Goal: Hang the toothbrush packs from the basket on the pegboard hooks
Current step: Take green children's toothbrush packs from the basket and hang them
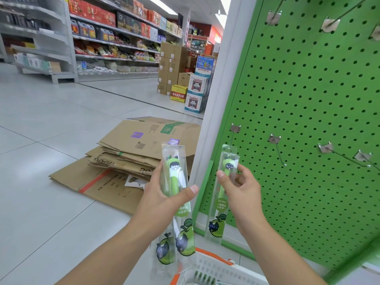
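I see both bare forearms reaching up from the bottom of the frame toward its lower middle. My left hand sits left of centre, fingers curled behind what it grips, thumb pressed across the front. My right hand, just right of centre, pinches its hold between thumb and curled fingertips, palm facing me.

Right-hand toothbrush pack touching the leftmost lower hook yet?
Cannot tell. In the head view the pack's top overlaps the hook's wire, but depth is unclear. The right hand pinches the pack.

supermarket aisle, stocked shelves, green pegboard
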